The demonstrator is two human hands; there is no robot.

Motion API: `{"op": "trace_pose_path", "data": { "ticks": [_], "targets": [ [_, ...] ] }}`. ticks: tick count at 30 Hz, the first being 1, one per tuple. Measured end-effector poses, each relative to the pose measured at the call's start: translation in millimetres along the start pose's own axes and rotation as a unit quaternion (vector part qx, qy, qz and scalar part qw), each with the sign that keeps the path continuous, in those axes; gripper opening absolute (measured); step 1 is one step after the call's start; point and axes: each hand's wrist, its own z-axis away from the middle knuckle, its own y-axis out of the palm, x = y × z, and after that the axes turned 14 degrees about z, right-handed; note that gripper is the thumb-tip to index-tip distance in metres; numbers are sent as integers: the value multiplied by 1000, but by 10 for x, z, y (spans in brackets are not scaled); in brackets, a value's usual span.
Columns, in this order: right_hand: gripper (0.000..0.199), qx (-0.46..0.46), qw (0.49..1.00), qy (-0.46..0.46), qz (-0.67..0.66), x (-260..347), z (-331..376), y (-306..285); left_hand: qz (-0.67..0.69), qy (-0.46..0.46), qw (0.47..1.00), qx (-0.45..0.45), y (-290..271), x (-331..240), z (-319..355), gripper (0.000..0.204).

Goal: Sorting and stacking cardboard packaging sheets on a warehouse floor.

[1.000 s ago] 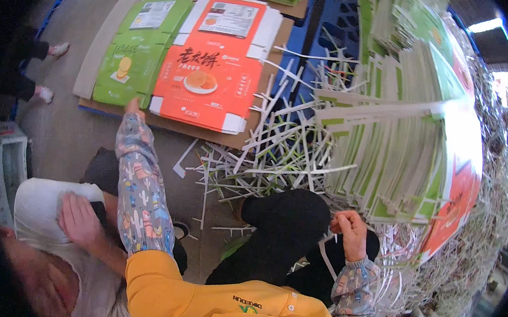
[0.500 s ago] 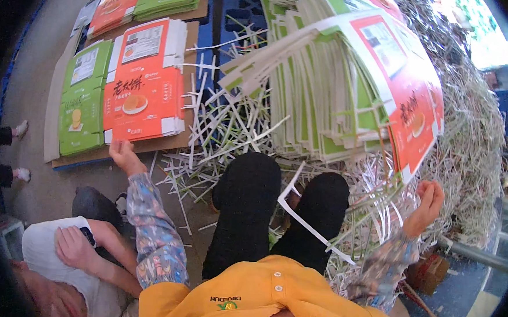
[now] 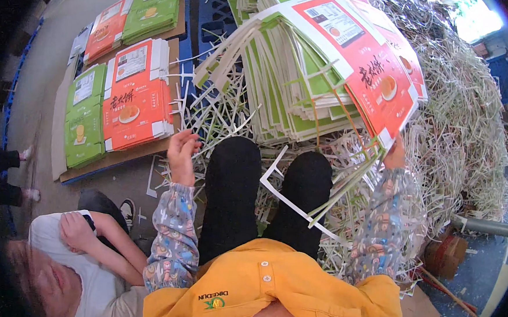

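Right hand: raised at the lower corner of a tilted stack of flat carton blanks; grip closed on that corner.
Carton stack: orange and green printed sheets, fanned, leaning over a heap of pale paper strips.
Left hand: lifted above the left knee, fingers loosely curled, grip holding nothing.
Sorted piles: orange and green blanks lie flat on cardboard, left.
Another person: crouches at lower left.
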Motion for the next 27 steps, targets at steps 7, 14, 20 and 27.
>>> {"op": "trace_pose_path", "data": {
  "ticks": [7, 14, 20, 27],
  "targets": [
    [28, -92, 987, -132, -6, 170, 994, 754, 7, -142, 905, 401, 1211, -372, 816, 19],
    [21, -12, 991, 44, -122, -610, 2093, 1491, 80, -256, 883, 386, 1615, 123, 990, 32],
    [21, 164, 972, 170, 12, -557, 2216, 1236, 126, -336, 866, 348, 1465, 156, 812, 31],
    [13, -143, 923, -176, 310, -310, 1779, 475, 78, -325, 884, 327, 1314, 253, 694, 24]
  ]
}}
